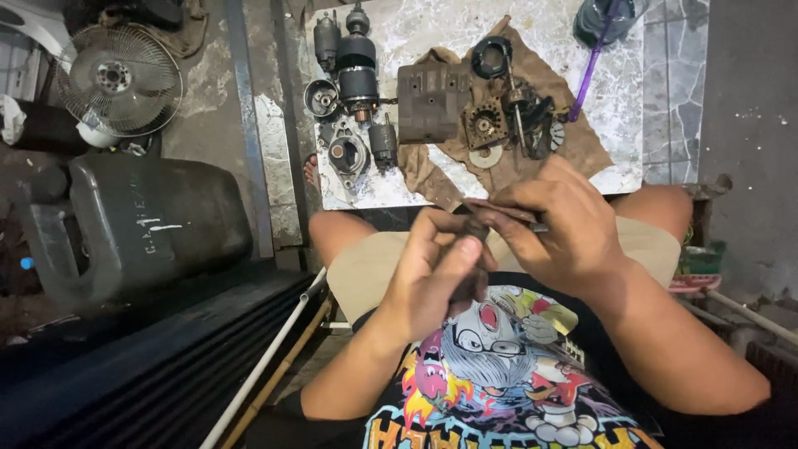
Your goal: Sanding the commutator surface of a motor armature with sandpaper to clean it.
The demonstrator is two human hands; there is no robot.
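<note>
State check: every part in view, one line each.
Left hand: gripping small dark part.
Right hand: pinching thin tool against that part.
Starter motor housing: disassembled, lying on rag.
Armature: removed, on marble slab.
Fan: blades not visibly spinning.

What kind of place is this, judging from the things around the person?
Probably a small, informal repair workshop. Dismantled motor parts lie on a marble slab with an oily rag; a dark jerrycan and a fan stand on the floor.

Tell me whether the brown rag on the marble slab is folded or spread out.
Spread out, though rumpled. The brown rag lies opened across the marble slab with dismantled motor parts resting on it; its near edge is creased.
</note>
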